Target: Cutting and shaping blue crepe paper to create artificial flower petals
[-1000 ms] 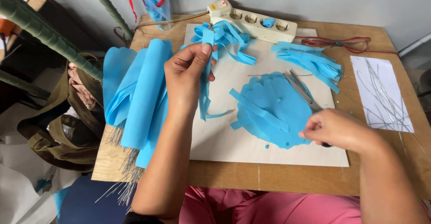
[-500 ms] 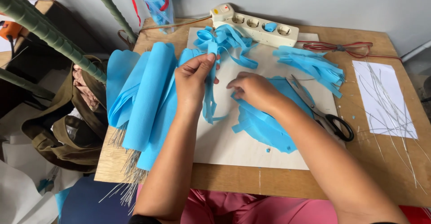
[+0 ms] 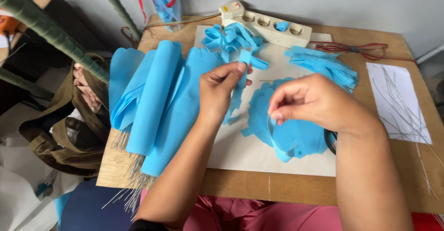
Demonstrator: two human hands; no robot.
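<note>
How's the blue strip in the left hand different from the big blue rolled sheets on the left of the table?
The blue strip is narrow and hangs pinched in the left hand; the rolled sheets are wide and lie on the table, untouched. The strip is single; the sheets are several, overlapping. Both are the same light blue material.

Wooden table (image 3: 286,191) carrying a pale board (image 3: 249,154), blue paper sheets (image 3: 157,101) overhanging its left edge, a white power strip (image 3: 266,25) at back, red wire (image 3: 358,49), and white paper (image 3: 397,99) (holding thin wires, possibly).
</note>
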